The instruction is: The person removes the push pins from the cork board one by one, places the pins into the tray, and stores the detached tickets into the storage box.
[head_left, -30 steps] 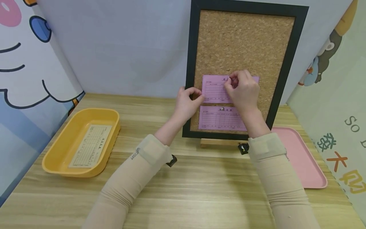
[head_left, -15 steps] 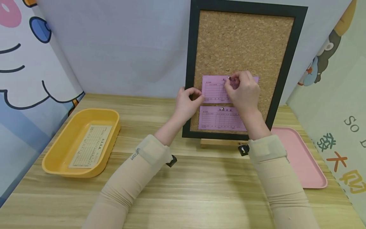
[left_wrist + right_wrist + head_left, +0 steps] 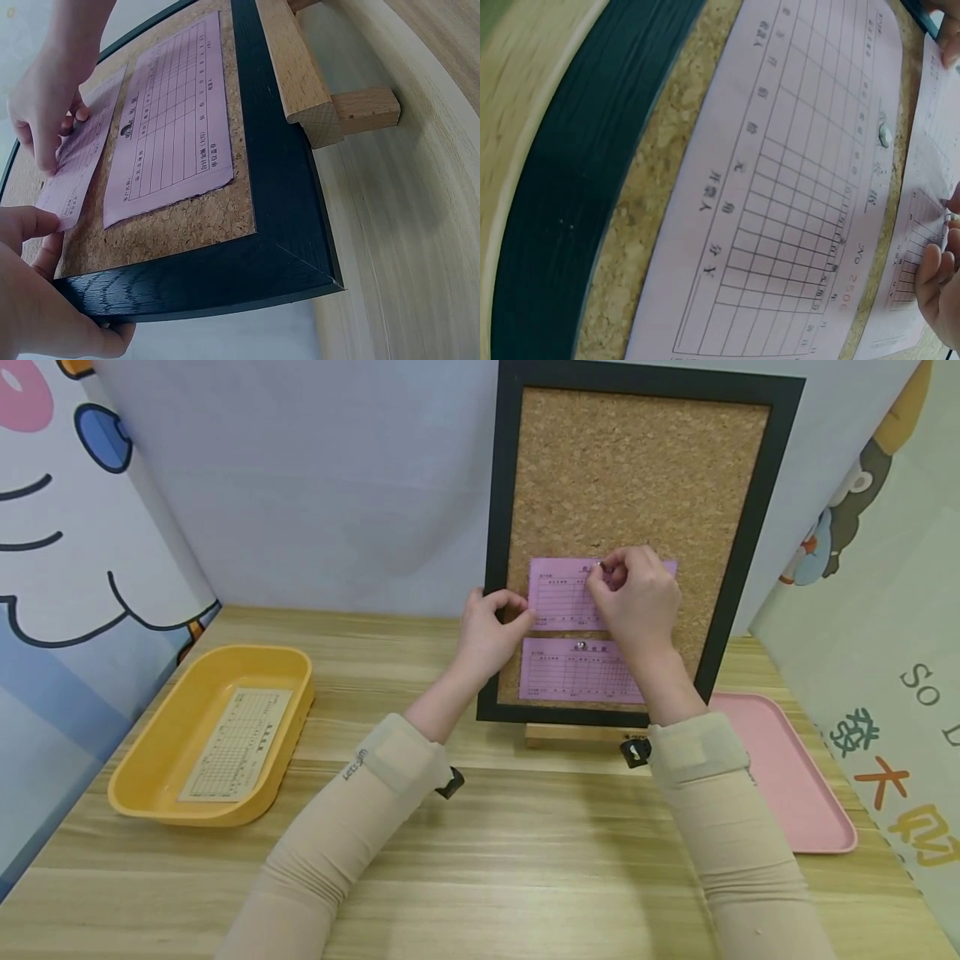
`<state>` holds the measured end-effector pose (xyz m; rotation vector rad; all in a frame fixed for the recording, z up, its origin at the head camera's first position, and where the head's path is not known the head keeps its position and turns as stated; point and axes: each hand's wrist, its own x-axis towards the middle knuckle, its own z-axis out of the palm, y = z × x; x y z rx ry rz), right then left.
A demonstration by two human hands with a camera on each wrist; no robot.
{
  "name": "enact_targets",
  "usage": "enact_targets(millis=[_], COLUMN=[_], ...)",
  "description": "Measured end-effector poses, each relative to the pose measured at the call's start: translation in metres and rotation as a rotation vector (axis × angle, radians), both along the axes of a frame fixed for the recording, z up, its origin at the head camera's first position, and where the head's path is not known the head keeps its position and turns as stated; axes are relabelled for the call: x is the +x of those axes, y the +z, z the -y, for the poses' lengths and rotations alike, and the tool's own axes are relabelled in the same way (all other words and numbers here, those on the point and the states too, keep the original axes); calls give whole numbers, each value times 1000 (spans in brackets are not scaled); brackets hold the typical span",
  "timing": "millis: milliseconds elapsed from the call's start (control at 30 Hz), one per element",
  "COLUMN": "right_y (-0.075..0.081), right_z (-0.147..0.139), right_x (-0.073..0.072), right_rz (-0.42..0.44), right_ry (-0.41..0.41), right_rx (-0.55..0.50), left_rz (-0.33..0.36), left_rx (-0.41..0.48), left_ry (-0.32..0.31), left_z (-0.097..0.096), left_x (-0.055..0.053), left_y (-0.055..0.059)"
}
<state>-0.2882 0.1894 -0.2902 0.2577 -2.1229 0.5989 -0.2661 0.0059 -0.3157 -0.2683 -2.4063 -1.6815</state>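
Left hand (image 3: 491, 631) clamped on upper slip (image 3: 558, 596), right hand (image 3: 641, 597) on pin (image 3: 601, 565), right of centre; slip judged light, limp, best edge-held.

Spotted "SO" and "發大" on the cartoon wall print (image 3: 883, 781) at right, plus "Let's" on the left sleeve (image 3: 337, 843). Made out "开票人", "合计金额(大写)", "单位盖章", "NO" and a kinda fuzzy red 250-something on the lower pink slip (image 3: 780, 187).
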Motion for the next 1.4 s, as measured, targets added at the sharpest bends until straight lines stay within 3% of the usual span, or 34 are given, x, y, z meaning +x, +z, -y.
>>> enact_targets(millis=[333, 567, 800, 1400], right_y=[-1, -3, -5, 3], right_z=[-2, -6, -10, -21], right_x=[-2, -1, 0, 12], right_rz=[-17, -67, -115, -146], right_ry=[32, 133, 178, 239], right_rx=[-30, -75, -108, -33], left_rz=[-8, -5, 17, 16], left_rx=[-3, 7, 18, -10], left_ry=[-2, -5, 2, 23], left_z=[0, 0, 0, 6], left_x=[0, -1, 0, 2], left_y=[0, -1, 0, 7])
